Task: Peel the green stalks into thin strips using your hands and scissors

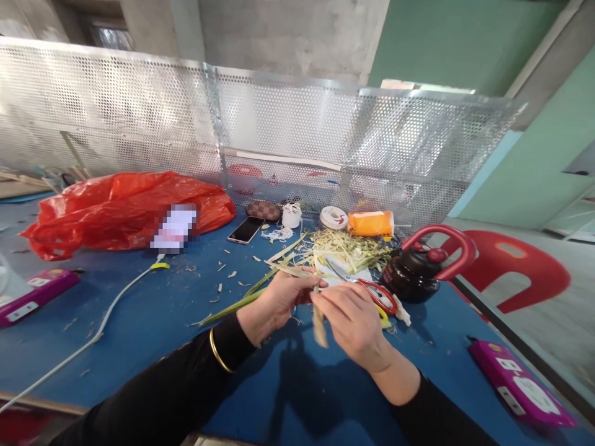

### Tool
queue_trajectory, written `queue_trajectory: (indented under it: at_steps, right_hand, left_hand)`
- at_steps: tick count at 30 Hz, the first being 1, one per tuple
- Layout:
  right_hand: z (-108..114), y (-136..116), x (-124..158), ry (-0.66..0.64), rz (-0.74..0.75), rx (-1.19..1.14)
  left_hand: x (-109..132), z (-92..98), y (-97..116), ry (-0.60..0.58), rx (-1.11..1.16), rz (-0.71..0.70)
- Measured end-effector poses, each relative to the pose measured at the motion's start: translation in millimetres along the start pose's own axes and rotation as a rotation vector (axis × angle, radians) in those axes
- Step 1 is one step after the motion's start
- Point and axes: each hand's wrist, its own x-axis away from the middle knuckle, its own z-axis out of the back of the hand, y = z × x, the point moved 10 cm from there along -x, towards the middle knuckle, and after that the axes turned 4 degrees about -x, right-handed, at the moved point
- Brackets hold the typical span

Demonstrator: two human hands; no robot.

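Note:
My left hand (277,303) and my right hand (352,319) meet above the blue table (153,316). Both pinch a pale leaf strip (319,325), whose end hangs down between them. A long green leaf (242,300) runs out to the left from under my left hand. Just beyond my right hand lie red-handled scissors (376,292) on a white sheet. Behind them is a heap of leaf trimmings (351,248).
A dark teapot with a red handle (418,272) stands right of the scissors. A red plastic bag (125,210), a phone (245,230), a tape roll (333,217) and an orange packet (370,223) lie farther back before a perforated metal screen (279,136). Purple boxes (523,384) sit near the edges.

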Motion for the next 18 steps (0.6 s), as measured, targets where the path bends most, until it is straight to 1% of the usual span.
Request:
queue_trajectory:
  at_steps: [2, 3, 4, 5, 6, 8, 9, 11, 13, 15, 18]
  right_hand:
    - [13.0, 30.5, 3.3, 0.128, -0.25, -0.069]
    - [16.1, 47.9, 8.5, 0.174, -0.399, -0.111]
    - [14.5, 64.4, 15.3, 0.188, -0.549, -0.171]
    - [7.4, 77.8, 22.3, 0.164, -0.684, -0.257]
    - [-3.9, 87.0, 29.0, 0.113, -0.802, -0.369]
    - [-27.8, 93.4, 40.2, 0.018, -0.981, -0.612]
    - [-36.0, 93.6, 45.0, 0.008, -1.055, -0.714]
    - [-45.0, 92.7, 52.2, 0.043, -1.164, -0.856]
    - [-48.6, 92.3, 57.2, 0.094, -1.234, -0.926]
    - [-50.4, 92.8, 60.2, 0.132, -1.272, -0.963]
    - [-49.9, 94.9, 61.6, 0.181, -1.281, -0.979]
  left_hand:
    - [0.5, 0.5, 3.5, -0.002, -0.032, -0.001]
    - [1.2, -0.8, 3.7, -0.016, -0.052, 0.004]
    - [2.1, -3.6, 2.5, -0.042, -0.076, 0.015]
    - [3.4, -7.1, 0.1, -0.073, -0.105, 0.031]
    - [4.8, -10.3, -3.3, -0.099, -0.135, 0.049]
    - [7.5, -13.8, -12.7, -0.123, -0.191, 0.103]
    - [8.3, -13.7, -17.2, -0.117, -0.212, 0.128]
    - [8.9, -12.4, -23.5, -0.093, -0.225, 0.158]
    - [8.8, -12.2, -27.5, -0.08, -0.217, 0.173]
    - [8.6, -13.6, -29.5, -0.085, -0.216, 0.177]
    - [8.3, -14.7, -31.1, -0.094, -0.225, 0.183]
